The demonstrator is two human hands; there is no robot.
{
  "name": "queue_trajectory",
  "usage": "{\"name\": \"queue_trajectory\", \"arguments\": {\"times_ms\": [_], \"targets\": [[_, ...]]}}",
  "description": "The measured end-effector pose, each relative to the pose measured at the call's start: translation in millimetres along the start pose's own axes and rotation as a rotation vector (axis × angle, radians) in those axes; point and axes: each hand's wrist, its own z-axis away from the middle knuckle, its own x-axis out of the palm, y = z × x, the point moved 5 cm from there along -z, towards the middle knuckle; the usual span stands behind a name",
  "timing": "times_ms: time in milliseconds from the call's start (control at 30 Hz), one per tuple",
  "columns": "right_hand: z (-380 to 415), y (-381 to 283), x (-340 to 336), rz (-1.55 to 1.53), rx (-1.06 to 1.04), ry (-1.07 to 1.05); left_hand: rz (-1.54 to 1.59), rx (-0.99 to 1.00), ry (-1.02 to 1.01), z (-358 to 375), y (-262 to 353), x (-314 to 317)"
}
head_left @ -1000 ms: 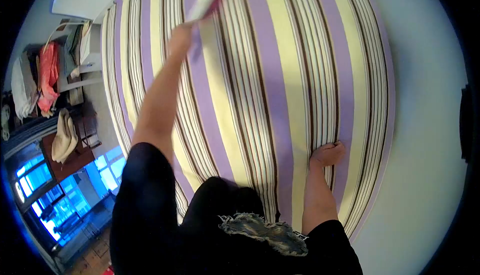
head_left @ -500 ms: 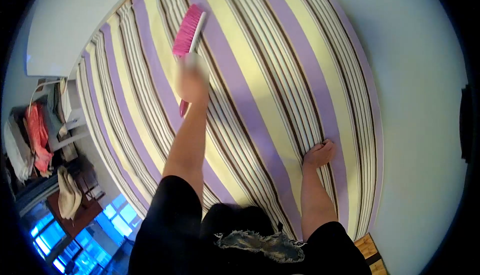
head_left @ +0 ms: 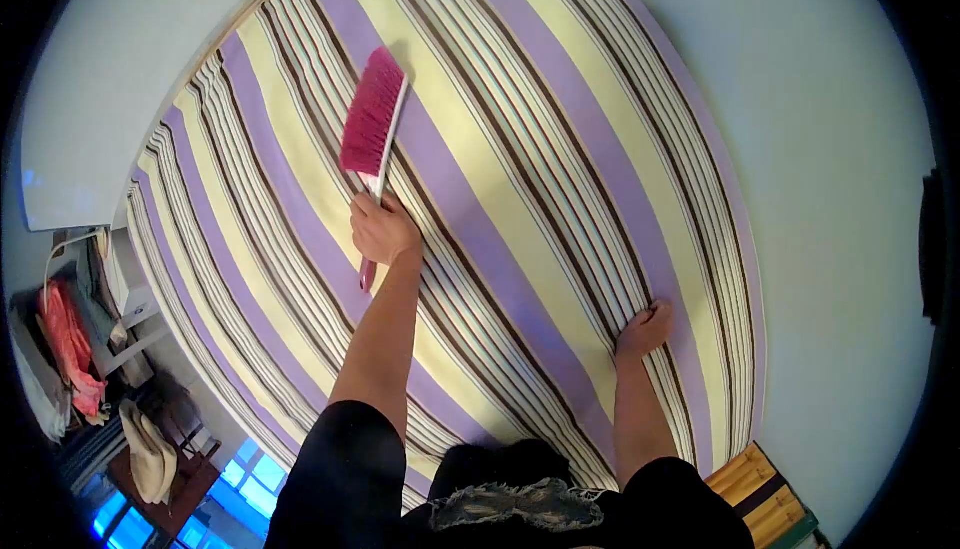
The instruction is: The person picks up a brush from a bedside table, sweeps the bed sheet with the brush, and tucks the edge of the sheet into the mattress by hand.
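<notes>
Two bare hands work on a bed covered by a striped sheet [head_left: 520, 179] of purple, pale yellow, white and brown bands, which fills the middle of the frame from the upper centre down to the lower right. The left hand [head_left: 384, 230], just left of centre, is clamped around the handle of a pink-bristled hand brush with a white back [head_left: 374, 123]; the pink end of the handle sticks out below the fist. The brush head lies above the hand, toward the upper centre, with its bristles facing the left of the frame and resting against the sheet on a purple band. The right hand [head_left: 646, 328], at the centre right, lies on the sheet near the bed's right edge, fingers together and curled a little, holding nothing. Both forearms run down to black sleeves at the bottom edge. Pale floor [head_left: 830, 149] takes up the right side. A wooden slatted box [head_left: 765, 494] shows in the lower right corner, and orange cloth [head_left: 70, 349] hangs at the far left.
</notes>
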Motion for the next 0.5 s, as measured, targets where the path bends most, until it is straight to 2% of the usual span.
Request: {"name": "queue_trajectory", "arguments": {"times_ms": [67,133,200,267,300,367,433,500], "targets": [[-6.8,-7.5,6.6,0.015,-0.029,0.002,-0.026,-0.033,-0.037,-0.1,-2.4,7.0],[-24.1,-4.5,6.9,-0.171,0.499,-0.094,-0.029,-0.032,-0.030,-1.4,-3.9,8.9],[-71.8,-31.6,12.8,-0.479,0.353,-0.066,-0.023,-0.038,-0.033,0.2,-3.3,10.2],[-118.6,-87.7,46.6,-1.302,0.740,-0.463,-0.050,-0.045,-0.052,1.5,-4.2,7.5],[-147.2,-128.1,50.9,-1.342,0.781,-0.529,-0.066,-0.048,-0.065,0.1,-1.8,8.2],[-195.2,-185.3,83.1,-1.584,0.895,-0.528,-0.066,-0.057,-0.044,-1.0,-2.3,11.0],[-233.1,-214.4,135.6,-1.782,1.036,-0.672,-0.080,-0.059,-0.061,-1.5,-4.2,13.0],[-243.6,-232.7,174.5,-1.723,1.105,-0.744,-0.090,-0.061,-0.057,-0.8,-7.1,16.0]]}}
